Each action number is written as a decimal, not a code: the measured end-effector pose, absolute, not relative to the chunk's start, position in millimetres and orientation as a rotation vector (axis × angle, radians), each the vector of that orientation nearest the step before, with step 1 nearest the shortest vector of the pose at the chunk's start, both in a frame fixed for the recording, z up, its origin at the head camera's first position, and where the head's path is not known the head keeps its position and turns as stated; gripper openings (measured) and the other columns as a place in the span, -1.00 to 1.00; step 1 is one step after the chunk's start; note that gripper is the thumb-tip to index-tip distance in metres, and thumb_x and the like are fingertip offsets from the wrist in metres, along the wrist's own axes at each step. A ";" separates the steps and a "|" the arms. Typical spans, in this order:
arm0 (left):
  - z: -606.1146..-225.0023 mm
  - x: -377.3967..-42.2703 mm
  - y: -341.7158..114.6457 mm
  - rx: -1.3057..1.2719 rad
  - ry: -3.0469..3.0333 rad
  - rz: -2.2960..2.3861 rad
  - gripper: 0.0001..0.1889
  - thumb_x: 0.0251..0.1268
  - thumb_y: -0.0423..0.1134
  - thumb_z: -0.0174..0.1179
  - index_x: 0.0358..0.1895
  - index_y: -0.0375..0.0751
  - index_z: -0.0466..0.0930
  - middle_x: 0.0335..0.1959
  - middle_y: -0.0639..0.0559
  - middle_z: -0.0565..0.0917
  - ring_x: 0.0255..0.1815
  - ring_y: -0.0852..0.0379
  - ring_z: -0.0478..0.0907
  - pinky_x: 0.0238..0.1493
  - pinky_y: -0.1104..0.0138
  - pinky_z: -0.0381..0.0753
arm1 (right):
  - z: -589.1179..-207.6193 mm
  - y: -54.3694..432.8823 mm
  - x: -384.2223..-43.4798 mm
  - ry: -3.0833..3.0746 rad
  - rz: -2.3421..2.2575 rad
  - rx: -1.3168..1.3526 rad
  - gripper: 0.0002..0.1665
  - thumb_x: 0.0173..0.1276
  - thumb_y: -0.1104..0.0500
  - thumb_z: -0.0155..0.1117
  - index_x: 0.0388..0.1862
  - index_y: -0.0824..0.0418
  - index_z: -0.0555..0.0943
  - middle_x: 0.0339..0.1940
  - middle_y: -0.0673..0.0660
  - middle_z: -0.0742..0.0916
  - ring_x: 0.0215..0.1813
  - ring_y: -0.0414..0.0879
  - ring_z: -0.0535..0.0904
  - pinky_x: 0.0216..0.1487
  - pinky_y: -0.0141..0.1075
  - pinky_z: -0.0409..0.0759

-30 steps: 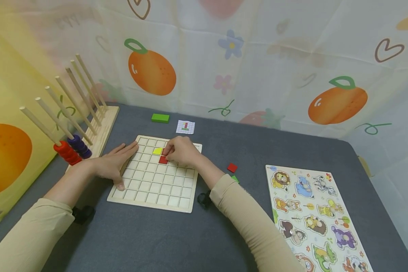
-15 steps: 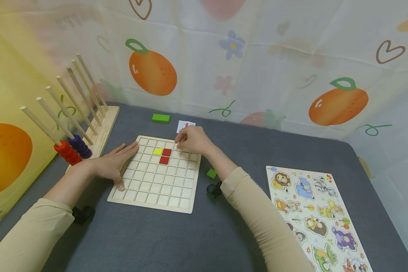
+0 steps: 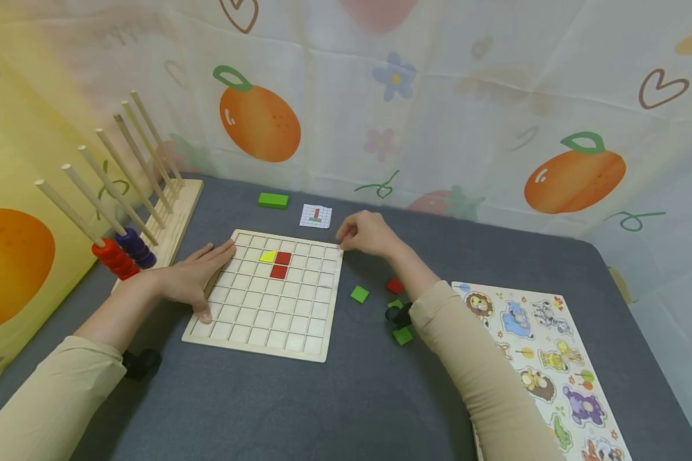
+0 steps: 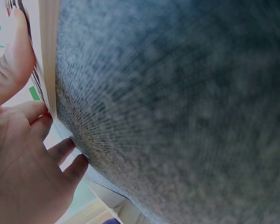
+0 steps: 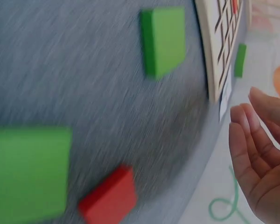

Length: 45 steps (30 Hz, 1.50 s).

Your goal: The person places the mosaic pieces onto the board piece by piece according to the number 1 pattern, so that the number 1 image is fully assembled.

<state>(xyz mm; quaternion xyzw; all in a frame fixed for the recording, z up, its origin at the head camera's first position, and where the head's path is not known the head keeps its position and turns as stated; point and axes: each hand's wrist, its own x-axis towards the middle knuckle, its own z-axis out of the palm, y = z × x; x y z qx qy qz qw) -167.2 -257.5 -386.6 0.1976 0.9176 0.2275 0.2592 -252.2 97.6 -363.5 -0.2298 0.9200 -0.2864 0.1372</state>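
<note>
Now the right hand (image 3: 369, 232), loosely bent and empty, has moved to two o'clock of the grid board (image 3: 265, 318), leaving two red tiles (image 3: 282, 258) near twelve, seemingly placed; the left hand (image 3: 191, 282) spreads at nine.

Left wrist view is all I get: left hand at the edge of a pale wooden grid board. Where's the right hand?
Observer: By the far right corner of the pale wooden grid board, per the head view: that's the right hand.
Operator: Carrying anything?
Observer: Nothing visible in its fingers, per the right wrist view.
Operator: Loose parts on that side?
Observer: One red square tile and three green square tiles lie right of the board, one green partly hidden.
</note>
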 end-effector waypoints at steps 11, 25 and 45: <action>-386.4 -166.9 -257.3 0.525 2.483 0.619 0.46 -0.46 -0.14 0.61 0.59 -0.31 -0.25 0.65 -0.26 -0.33 0.58 -0.51 -0.46 0.42 -0.46 -0.28 | -363.2 147.1 -255.3 2.463 -0.718 -0.699 -0.70 0.23 0.22 0.34 -0.04 0.14 0.72 -0.27 0.07 0.82 -0.22 -0.16 0.67 -0.11 -0.32 0.56; -385.2 -165.9 -255.7 0.524 2.491 0.609 0.44 -0.43 -0.18 0.60 0.60 -0.31 -0.25 0.65 -0.25 -0.33 0.58 -0.51 -0.46 0.42 -0.45 -0.29 | -366.5 195.5 -258.6 2.071 -0.749 -0.627 -0.59 0.22 0.37 0.33 0.09 0.34 0.62 -0.24 0.11 0.76 -0.22 -0.20 0.64 -0.03 -0.33 0.61; -385.6 -165.3 -257.1 0.538 2.482 0.631 0.45 -0.43 -0.17 0.61 0.59 -0.33 -0.26 0.64 -0.28 -0.34 0.57 -0.51 -0.49 0.41 -0.46 -0.31 | -372.7 191.7 -256.0 1.965 -0.705 -0.667 -0.55 0.07 0.50 0.37 0.00 0.36 0.61 -0.36 0.07 0.45 -0.44 -0.16 0.29 -0.33 -0.33 0.35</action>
